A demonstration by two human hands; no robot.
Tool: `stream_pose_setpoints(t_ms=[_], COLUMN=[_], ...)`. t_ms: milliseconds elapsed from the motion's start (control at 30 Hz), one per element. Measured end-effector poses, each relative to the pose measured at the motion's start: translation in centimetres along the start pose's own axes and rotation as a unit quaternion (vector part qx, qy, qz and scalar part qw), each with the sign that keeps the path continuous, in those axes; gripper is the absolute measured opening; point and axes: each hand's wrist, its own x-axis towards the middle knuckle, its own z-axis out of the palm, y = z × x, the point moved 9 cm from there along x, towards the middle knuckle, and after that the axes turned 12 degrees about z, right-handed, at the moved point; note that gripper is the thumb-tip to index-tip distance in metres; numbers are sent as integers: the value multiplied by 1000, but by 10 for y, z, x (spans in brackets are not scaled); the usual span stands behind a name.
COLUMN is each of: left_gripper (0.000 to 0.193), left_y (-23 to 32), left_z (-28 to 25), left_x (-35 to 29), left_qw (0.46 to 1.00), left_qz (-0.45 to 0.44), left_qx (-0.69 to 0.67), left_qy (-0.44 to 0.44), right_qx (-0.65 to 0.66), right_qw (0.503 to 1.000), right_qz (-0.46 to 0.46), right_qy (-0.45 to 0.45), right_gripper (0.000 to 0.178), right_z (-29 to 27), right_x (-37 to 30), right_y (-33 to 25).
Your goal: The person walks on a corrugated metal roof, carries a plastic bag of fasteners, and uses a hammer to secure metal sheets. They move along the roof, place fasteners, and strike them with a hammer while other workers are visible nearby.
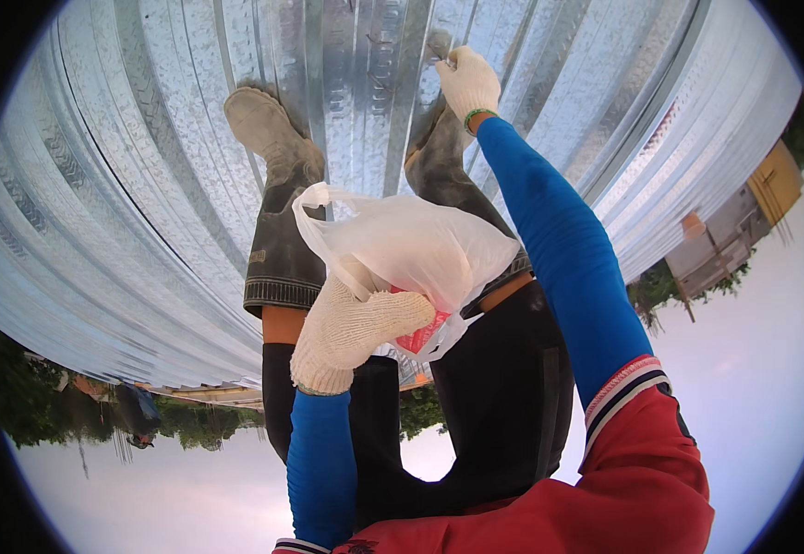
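My left hand, in a white knit glove, grips a thin white plastic bag with a red packet showing inside it. The bag hangs in front of my knees. My right hand, also gloved, stretches out on a blue-sleeved arm to the corrugated metal sheet. Its fingers are pinched on a small dark metal piece at a rib of the sheet, beside my right rubber boot. My left rubber boot stands flat on the sheet.
The shiny ribbed sheet fills the upper picture and its edge runs along the lower left. Beyond the edge lie trees, sky, and low buildings at the right. My dark trousers and red jacket fill the lower middle.
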Motion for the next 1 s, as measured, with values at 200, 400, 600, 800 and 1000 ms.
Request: stream_pose_setpoints(t_ms=[200,400,600,800,1000], left_gripper=[53,56,48,70,85], left_y=[15,25,18,31,25], left_z=[14,23,8,10,0], left_x=[2,5,-2,3,-8], left_qw=[990,971,943,975,962], left_qz=[-82,-57,-204,-4,-42], left_qx=[98,185,204,169,206], left_qy=[-58,-140,-168,-148,-174], right_qx=[-73,1,24,25,18], right_qw=[997,997,990,992,997], right_qz=[4,-74,-140,-122,-64], right_qy=[37,27,20,23,38], right_gripper=[35,28,29,33,32], right_z=[22,20,43,66,69], right_x=[4,-3,3,18,5], right_y=[-7,-33,-88,-101,-91])
